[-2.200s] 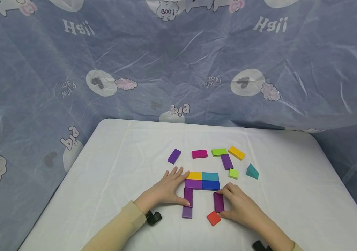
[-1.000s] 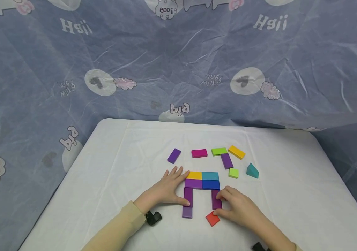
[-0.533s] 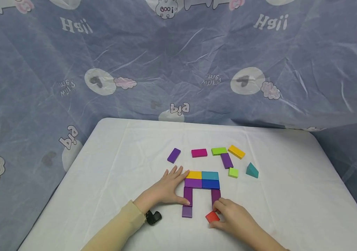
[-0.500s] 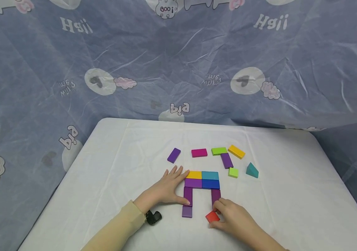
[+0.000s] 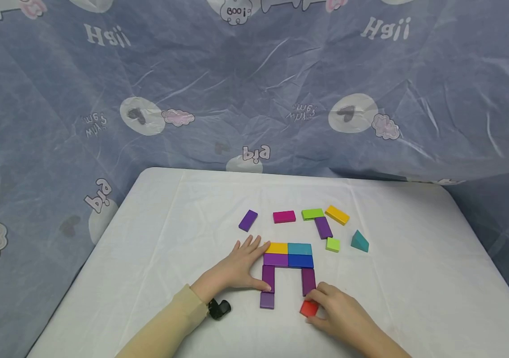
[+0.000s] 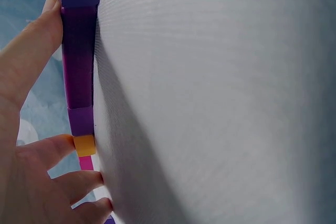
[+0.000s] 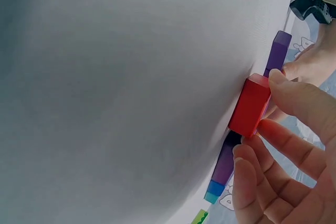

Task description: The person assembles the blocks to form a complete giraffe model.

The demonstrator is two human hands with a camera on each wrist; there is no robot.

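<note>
My right hand (image 5: 344, 315) pinches a red square block (image 5: 309, 308) between thumb and fingers, just below the dark purple block (image 5: 308, 282). The right wrist view shows the red block (image 7: 250, 106) from its side, thumb on one edge. My left hand (image 5: 236, 268) lies with spread fingers along the left side of the arrangement. Its thumb touches the purple leg block (image 5: 268, 278) and its index fingertip meets the yellow block (image 5: 276, 248). Beside the yellow one is a light blue block (image 5: 300, 249); under them sit a violet block (image 5: 275, 259) and a dark blue block (image 5: 300, 261). A small purple block (image 5: 267, 300) ends the left leg.
Behind the arrangement lie loose pieces: a purple block (image 5: 248, 221), a magenta block (image 5: 284, 217), a green block (image 5: 312, 214), another purple block (image 5: 323, 227), a yellow block (image 5: 337, 215), a lime cube (image 5: 332, 244) and a teal triangular prism (image 5: 359, 241). White cloth (image 5: 191, 214) covers the table.
My right hand slid the dark purple block left under the dark blue one, then let it go. It took the red block, turned it and shifted it right. My left hand stayed put.
</note>
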